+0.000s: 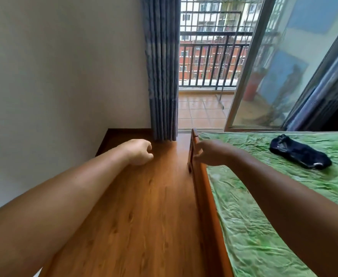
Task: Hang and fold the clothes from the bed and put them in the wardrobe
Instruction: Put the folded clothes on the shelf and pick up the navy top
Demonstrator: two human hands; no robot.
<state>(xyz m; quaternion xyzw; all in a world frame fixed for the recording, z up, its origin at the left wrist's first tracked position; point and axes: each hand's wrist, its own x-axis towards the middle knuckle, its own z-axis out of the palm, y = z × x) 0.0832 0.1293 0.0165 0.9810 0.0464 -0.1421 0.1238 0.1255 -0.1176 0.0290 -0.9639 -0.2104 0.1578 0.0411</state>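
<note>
A dark, crumpled garment (300, 154) lies on the green sheet of the bed (254, 226), towards the far right. My left hand (139, 151) hangs over the wooden floor with loosely curled fingers and holds nothing. My right hand (208, 152) is stretched out above the bed's wooden side rail (204, 200), fingers relaxed and empty. The garment lies well to the right of both hands. No wardrobe is in sight.
A wooden floor strip (144, 216) runs between a white wall (64, 76) and the bed. A grey curtain (162, 76) hangs ahead. Beyond it an open glass sliding door (274, 66) leads to a tiled balcony (202, 110) with a black railing.
</note>
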